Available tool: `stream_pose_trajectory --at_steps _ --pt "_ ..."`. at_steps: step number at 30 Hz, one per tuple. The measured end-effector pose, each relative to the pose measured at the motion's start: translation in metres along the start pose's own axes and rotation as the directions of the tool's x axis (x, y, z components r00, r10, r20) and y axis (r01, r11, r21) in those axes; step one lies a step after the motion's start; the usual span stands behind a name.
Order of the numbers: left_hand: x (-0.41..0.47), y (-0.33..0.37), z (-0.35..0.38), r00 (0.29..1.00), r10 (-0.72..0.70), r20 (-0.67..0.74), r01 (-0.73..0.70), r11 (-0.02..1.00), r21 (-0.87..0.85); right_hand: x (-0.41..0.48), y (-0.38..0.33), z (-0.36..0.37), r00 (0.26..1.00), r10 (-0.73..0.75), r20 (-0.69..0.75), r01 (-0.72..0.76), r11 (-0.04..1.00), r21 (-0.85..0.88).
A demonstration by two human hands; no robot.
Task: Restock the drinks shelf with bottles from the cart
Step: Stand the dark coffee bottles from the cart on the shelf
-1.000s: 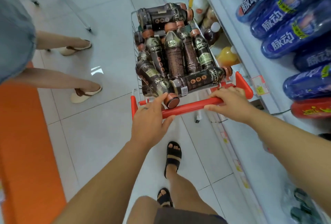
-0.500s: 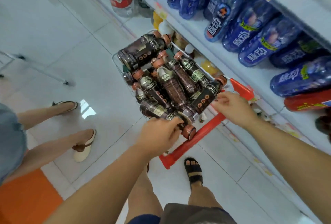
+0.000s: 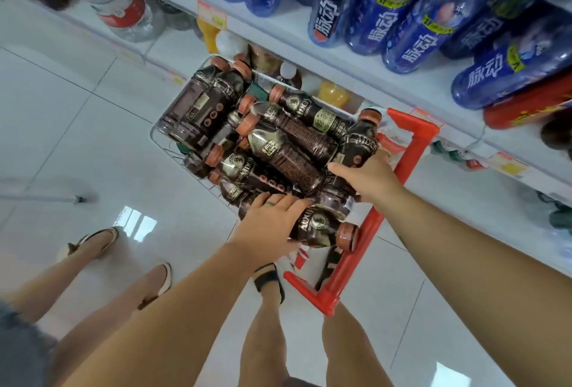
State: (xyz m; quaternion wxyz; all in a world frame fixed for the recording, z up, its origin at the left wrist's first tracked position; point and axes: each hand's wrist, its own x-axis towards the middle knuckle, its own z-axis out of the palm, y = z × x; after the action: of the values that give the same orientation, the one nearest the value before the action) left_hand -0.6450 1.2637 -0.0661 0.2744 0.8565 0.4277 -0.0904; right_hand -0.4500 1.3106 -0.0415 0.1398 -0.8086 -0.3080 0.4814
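A wire cart (image 3: 161, 128) with a red handle (image 3: 382, 219) stands beside the drinks shelf (image 3: 309, 55), piled with several dark coffee bottles with copper caps. My left hand (image 3: 266, 225) grips the coffee bottle (image 3: 320, 229) lying nearest the handle, fingers over its body and thumb beneath. My right hand (image 3: 368, 179) is wrapped round another coffee bottle (image 3: 360, 142) that lies along the cart's right side, cap pointing toward the shelf. The cart's lower layers are hidden under the pile.
Blue sports-drink bottles (image 3: 418, 31) fill the shelf above the cart, with a red bottle (image 3: 526, 108) at the right. Orange juice bottles (image 3: 332, 94) sit on the lower shelf behind the cart. Another person's legs (image 3: 102, 250) stand on the tiled floor at the left. My own feet are under the handle.
Both hands left the red handle and reached into the cart, each closing on a coffee bottle. My view swung up toward the shelf.
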Motion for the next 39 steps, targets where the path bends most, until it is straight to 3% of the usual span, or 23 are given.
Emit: stream_pose_trajectory --at_steps 6,9,14,19,23,28,33,39 --pt "-0.009 0.002 -0.020 0.999 -0.042 0.016 0.044 0.992 -0.120 -0.008 -0.006 -0.016 0.989 0.082 0.125 -0.098 0.988 0.123" --pt "-0.027 0.014 -0.056 0.994 -0.089 -0.056 0.068 0.951 -0.301 -0.032 -0.023 -0.045 0.981 0.068 0.184 -0.111 0.965 0.239" --pt "-0.040 0.062 -0.153 0.965 -0.154 -0.210 0.012 0.832 -0.554 -0.096 -0.067 -0.121 0.964 -0.194 0.184 0.114 0.921 0.371" --pt "-0.037 0.142 -0.261 0.893 -0.119 -0.434 -0.225 0.717 -0.660 -0.171 -0.103 -0.206 0.901 -0.434 0.015 0.382 0.808 0.448" --pt "-0.037 0.209 -0.327 0.833 -0.009 -0.553 -0.422 0.637 -0.645 -0.235 -0.116 -0.262 0.773 -0.614 -0.159 0.622 0.684 0.382" --pt "-0.040 0.274 -0.378 0.733 0.161 -0.661 -0.625 0.544 -0.560 -0.295 -0.125 -0.317 0.527 -0.715 -0.459 0.845 0.497 0.196" --pt "-0.039 0.320 -0.415 0.645 0.358 -0.675 -0.742 0.505 -0.441 -0.330 -0.126 -0.358 0.352 -0.701 -0.620 0.903 0.428 0.029" --pt "-0.020 0.354 -0.430 0.540 0.458 -0.707 -0.799 0.543 -0.258 -0.335 -0.114 -0.408 0.158 -0.668 -0.727 0.874 0.437 -0.212"
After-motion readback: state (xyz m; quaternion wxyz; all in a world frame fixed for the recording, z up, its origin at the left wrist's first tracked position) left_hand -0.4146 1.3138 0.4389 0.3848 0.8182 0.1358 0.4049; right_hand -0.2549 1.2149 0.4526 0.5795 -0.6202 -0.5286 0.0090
